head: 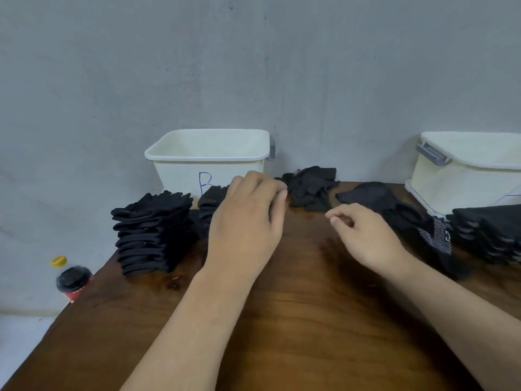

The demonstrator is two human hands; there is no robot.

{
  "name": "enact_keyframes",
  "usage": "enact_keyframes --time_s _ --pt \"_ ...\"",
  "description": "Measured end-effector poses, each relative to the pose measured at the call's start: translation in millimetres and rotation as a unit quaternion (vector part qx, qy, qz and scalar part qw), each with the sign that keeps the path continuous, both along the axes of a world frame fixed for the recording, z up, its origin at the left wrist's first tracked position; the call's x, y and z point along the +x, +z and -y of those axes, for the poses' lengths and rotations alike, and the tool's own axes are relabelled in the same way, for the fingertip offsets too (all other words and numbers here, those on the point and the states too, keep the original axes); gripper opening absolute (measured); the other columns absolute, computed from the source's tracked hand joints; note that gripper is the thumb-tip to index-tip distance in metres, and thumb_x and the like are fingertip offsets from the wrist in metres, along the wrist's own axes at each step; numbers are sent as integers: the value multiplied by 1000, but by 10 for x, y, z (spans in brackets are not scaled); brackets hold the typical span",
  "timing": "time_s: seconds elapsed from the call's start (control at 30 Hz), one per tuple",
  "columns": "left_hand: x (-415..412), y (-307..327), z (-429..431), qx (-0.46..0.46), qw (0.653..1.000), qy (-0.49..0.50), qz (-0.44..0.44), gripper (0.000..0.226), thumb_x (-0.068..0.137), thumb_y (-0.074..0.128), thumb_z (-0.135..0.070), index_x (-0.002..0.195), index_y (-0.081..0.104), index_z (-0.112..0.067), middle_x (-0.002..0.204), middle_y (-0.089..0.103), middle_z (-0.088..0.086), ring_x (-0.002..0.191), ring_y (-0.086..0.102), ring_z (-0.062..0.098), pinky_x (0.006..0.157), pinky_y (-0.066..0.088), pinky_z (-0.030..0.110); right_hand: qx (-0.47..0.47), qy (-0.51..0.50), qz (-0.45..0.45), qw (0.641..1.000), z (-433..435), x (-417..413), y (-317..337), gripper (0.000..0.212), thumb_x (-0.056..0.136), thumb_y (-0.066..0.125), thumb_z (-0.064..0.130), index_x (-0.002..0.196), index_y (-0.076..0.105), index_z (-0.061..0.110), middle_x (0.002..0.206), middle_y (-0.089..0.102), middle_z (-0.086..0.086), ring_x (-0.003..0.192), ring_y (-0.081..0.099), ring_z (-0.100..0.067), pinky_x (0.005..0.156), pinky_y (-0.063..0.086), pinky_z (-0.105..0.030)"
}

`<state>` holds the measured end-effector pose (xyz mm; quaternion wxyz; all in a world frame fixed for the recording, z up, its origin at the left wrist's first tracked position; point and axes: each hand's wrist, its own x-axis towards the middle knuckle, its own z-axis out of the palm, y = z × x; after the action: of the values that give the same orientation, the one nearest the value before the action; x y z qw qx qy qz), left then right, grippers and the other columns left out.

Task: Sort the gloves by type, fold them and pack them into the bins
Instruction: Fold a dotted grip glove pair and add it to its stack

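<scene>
Head view: our left hand (248, 218), fingers curled, meets the loose gloves (310, 189) at twelve o'clock; whether it grips one we cannot tell. Our right hand (366, 238) hovers loosely curled, empty. The folded stack (153, 235) sits at ten o'clock just before bin B (208, 153), likely its destination.

Stacked gloves (152, 235) black; one glove (437, 235) black, white-dotted; bin (208, 153) cream-white with blue letter (205, 183); table (296, 320) dark brown woodgrain; bottle cap (58, 261) yellow.

Wooden table (282, 334) bearing gloves (152, 232), bins (180, 179)
</scene>
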<state>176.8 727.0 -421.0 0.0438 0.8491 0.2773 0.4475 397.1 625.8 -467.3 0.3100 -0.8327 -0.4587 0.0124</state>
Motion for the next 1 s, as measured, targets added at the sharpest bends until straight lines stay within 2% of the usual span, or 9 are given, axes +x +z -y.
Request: enact_keyframes --time_s 0.13,0.2,0.3,0.4,0.53,0.6,0.7,0.83,1.0 --pt "164 -189 134 -58 994 -76 -44 20 109 51 -41 101 66 -29 96 55 -16 95 45 5 75 42 20 -50 30 62 996 195 172 -277 34 109 54 39 141 64 37 149 54 16 139 44 -7 112 38 -26" --pt "252 -278 147 -115 986 -96 -74 22 110 49 -42 95 57 -28 88 50 -15 87 44 6 71 38 21 -61 56 82 993 143 180 -340 41 109 52 40 149 58 35 160 46 13 148 38 -11 120 37 -33" --pt "395 -418 135 -154 974 -102 -128 30 111 46 -41 84 44 -28 81 47 -10 78 46 10 67 34 28 -56 77 119 988 -49 156 -375 48 109 50 40 156 51 33 168 38 5 155 33 -19 124 35 -45" --pt "509 -536 145 -174 962 -103 -181 42 112 45 -41 73 33 -32 75 46 -9 69 46 10 64 33 31 -74 63 146 985 -306 189 -381 52 111 44 43 162 42 34 171 34 -3 157 29 -27 123 33 -50" --pt "576 -617 158 -193 952 -99 -217 53 110 43 -51 65 39 -24 62 48 -4 59 49 15 57 36 35 -82 -1 171 982 -701 292 -327 59 112 36 42 168 20 37 160 50 -3 145 43 -29 114 39 -50" --pt "578 -665 137 -208 947 -103 -223 59 109 42 -57 62 40 -21 57 47 -3 56 49 16 55 38 34 -89 -25 170 981 -833 333 -328 59 112 35 41 169 20 32 156 54 -2 141 46 -28 111 40 -49" --pt "567 -746 104 -209 947 -127 -209 52 109 44 -55 68 43 -24 65 50 -5 62 51 14 58 41 35 -85 -33 163 982 -905 368 -336 55 113 38 35 166 33 25 160 51 -2 145 43 -27 113 40 -49" --pt "543 -731 109 -214 945 -146 -198 20 107 51 -47 92 48 -34 89 57 -15 79 55 5 68 50 30 -25 -30 160 986 -821 345 -324 55 110 45 26 164 37 25 161 50 2 147 42 -24 113 41 -48" --pt "522 -726 136 -215 945 -146 -197 13 103 60 -44 100 48 -41 96 59 -20 80 54 -6 64 40 20 52 0 130 990 -441 188 -318 56 106 52 23 160 44 29 155 56 7 146 41 -17 114 39 -45"
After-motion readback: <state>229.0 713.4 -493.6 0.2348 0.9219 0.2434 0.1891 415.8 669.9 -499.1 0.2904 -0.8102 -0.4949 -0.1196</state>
